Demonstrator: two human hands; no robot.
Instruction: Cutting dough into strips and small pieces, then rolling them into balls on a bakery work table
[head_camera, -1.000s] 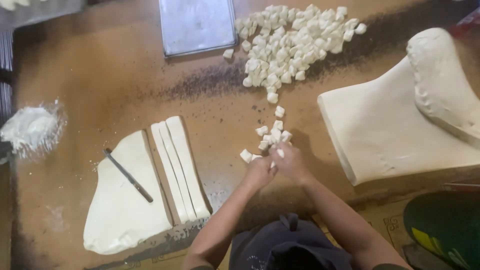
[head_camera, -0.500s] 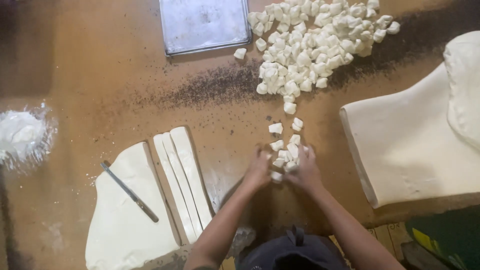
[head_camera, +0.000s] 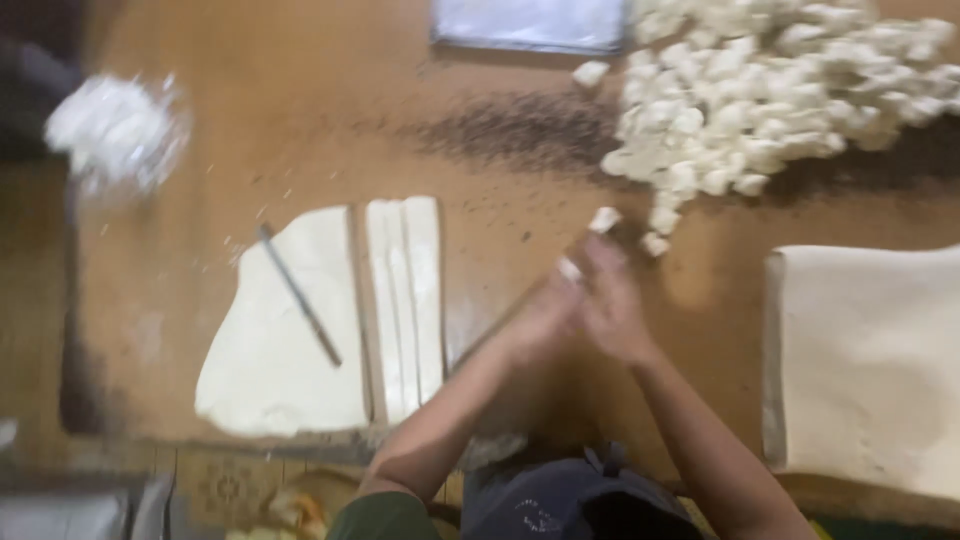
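My left hand (head_camera: 545, 318) and my right hand (head_camera: 618, 300) are pressed together in a cup over the brown table (head_camera: 300, 110). A small white dough piece (head_camera: 570, 268) shows between the fingertips, and another piece (head_camera: 603, 218) lies just beyond them. A big pile of cut dough pieces (head_camera: 760, 110) spreads at the far right, close ahead of the hands. The view is blurred.
To the left lies a flat dough sheet (head_camera: 280, 350) with a thin knife (head_camera: 300, 295) on it, beside cut strips (head_camera: 405, 300). A thick dough slab (head_camera: 870, 360) sits at the right, a flour heap (head_camera: 115, 125) far left, a metal tray (head_camera: 530, 22) at the top.
The loose pieces near the table's front have been gathered up. Both hands have moved together away from me, toward the big pile. The camera has shifted.
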